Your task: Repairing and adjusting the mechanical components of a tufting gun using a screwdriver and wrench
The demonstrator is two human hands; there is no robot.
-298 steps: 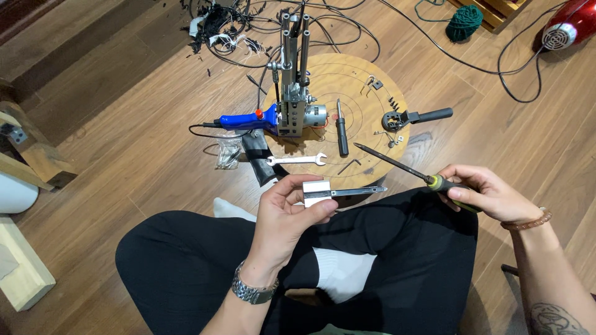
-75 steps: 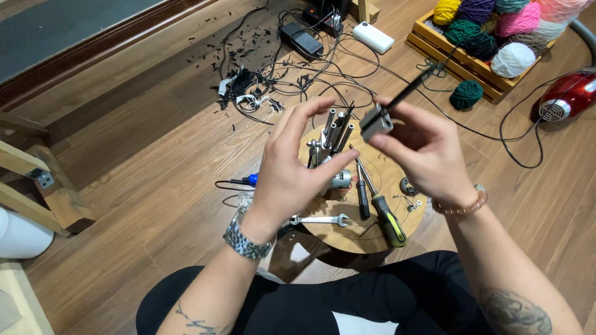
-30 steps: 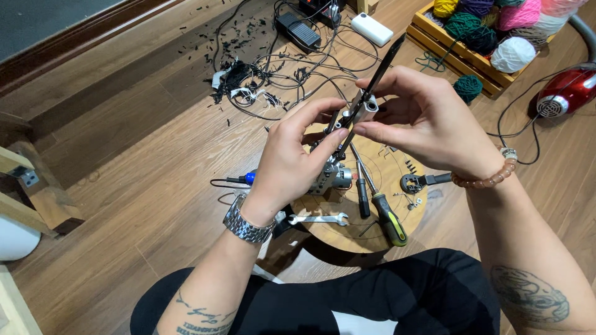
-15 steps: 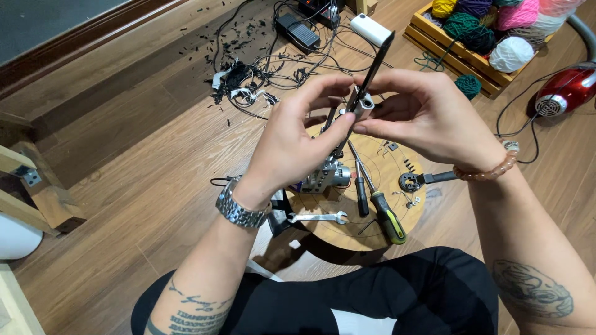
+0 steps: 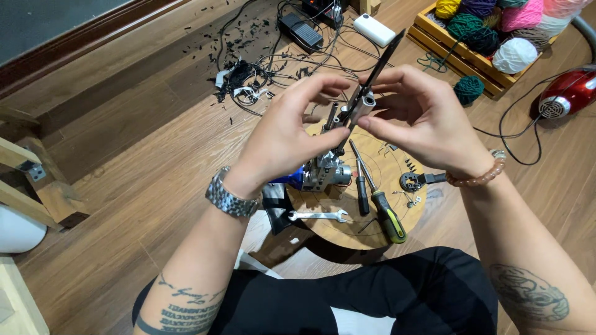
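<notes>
Both hands are raised together above a round wooden tabletop that sits low on the plank floor. Between them is a long, dark, narrow metal blade set in a small silver block; its tip slants up and away, beyond the fingertips, and its lower end runs down towards the tabletop. The left hand curls in from the near left, its fingers narrowed so that thumb and forefinger close on the lower part of the piece just below the silver block. The right hand arches over from the other side, thumb and forefinger pinched on the block itself, the remaining fingers loosely spread above. The two sets of fingertips are nearly touching around the piece.

Directly under the left fingers stands a grey metal assembly with a blue part at its side. Just below the right fingers lie a slim black-handled screwdriver and, beside it, a screwdriver with a yellow and black grip. A silver open-ended spanner lies near the front edge of the tabletop, under the left wrist, which wears a steel-link watch. A beaded bracelet circles the right wrist, and a small black-handled tool rests just beneath it. Well beyond the fingers lies a tangle of black cables, and to the far right a wooden crate of yarn balls.
</notes>
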